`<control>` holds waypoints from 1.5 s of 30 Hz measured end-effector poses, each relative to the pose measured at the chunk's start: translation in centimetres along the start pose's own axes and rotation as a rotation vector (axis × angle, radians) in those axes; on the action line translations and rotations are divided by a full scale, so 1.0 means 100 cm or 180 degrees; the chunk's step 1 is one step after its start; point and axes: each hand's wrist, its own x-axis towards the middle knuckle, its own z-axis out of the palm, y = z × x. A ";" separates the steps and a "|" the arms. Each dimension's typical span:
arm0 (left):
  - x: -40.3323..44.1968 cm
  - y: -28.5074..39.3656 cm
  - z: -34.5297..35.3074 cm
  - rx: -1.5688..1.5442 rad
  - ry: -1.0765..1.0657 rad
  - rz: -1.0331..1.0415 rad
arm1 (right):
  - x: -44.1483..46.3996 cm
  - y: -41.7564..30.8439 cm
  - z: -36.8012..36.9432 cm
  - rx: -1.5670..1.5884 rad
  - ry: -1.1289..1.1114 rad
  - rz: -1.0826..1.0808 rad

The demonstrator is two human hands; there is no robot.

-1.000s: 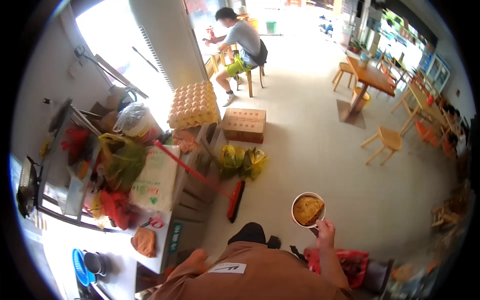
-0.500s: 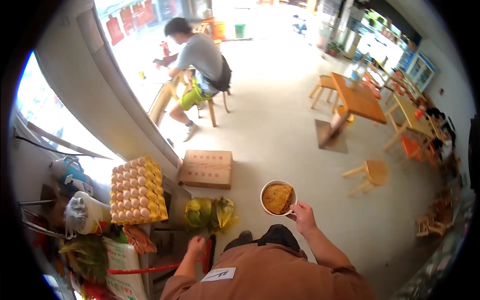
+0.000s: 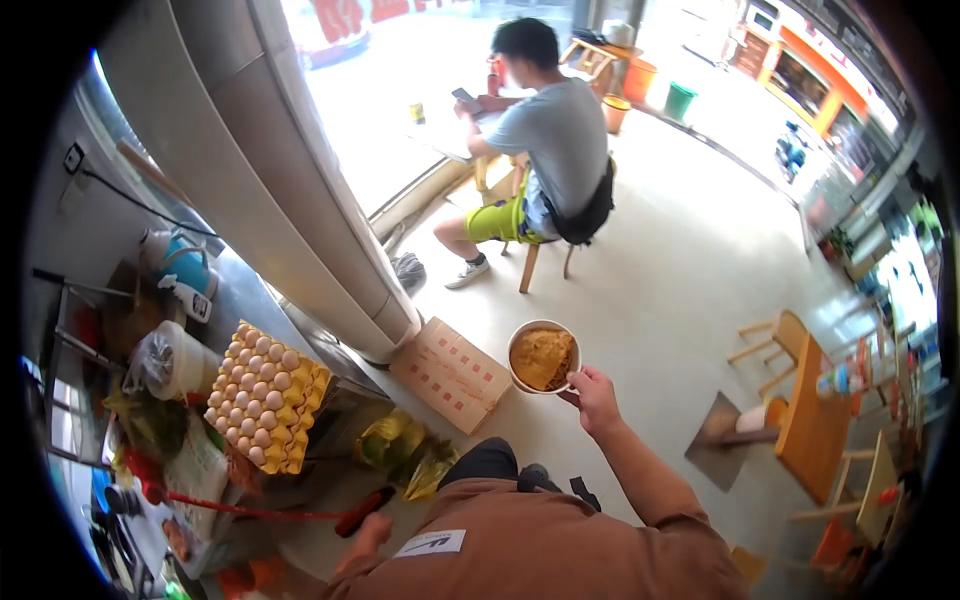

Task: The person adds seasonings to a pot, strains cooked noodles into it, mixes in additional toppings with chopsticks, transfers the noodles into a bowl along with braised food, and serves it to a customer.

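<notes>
My right hand (image 3: 594, 399) pinches the rim of a white bowl (image 3: 519, 376), holding it out in front of me above the floor. A golden-brown piece of food (image 3: 541, 355), like a fried egg, covers most of the bowl, and dark noodle-like strands show at its right side. Down by my left side, my left hand (image 3: 371, 529) is loosely curled, its fingers partly blurred. Close to that hand is the dark red end of a long red handle (image 3: 258, 511); I see no grip on it.
A seated person (image 3: 560, 140) holds a phone by the window. Left stand stacked egg trays (image 3: 262, 395), a white bucket (image 3: 185, 362) and a blue-white bottle (image 3: 185, 265). A cardboard box (image 3: 450, 375) and yellow-green plastic bags (image 3: 405, 450) lie on the floor. An orange-brown table (image 3: 815, 420) stands right.
My view has turned, so the seated person appears larger and farther right. The bowl stays in my right hand, slightly higher in view. My left hand sits lower.
</notes>
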 end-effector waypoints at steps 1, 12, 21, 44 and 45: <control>-0.066 0.073 -0.059 -0.0547 -0.0767 -0.0986 | 0.027 -0.015 0.007 -0.0069 -0.0044 0.0088; 0.082 0.194 -0.033 -0.3413 0.0226 -0.1834 | 0.316 -0.089 0.115 -0.0262 -0.0736 0.0339; 0.143 0.334 -0.137 -0.4977 0.1832 -0.1884 | 0.563 -0.088 0.241 -0.0142 -0.0807 0.0317; 0.140 0.533 -0.204 -0.4850 0.1293 -0.4045 | 0.935 -0.087 0.397 0.0379 0.0886 -0.0189; 0.149 0.542 -0.223 -0.4910 0.1371 -0.4528 | 0.945 -0.089 0.394 0.0456 0.0881 -0.0224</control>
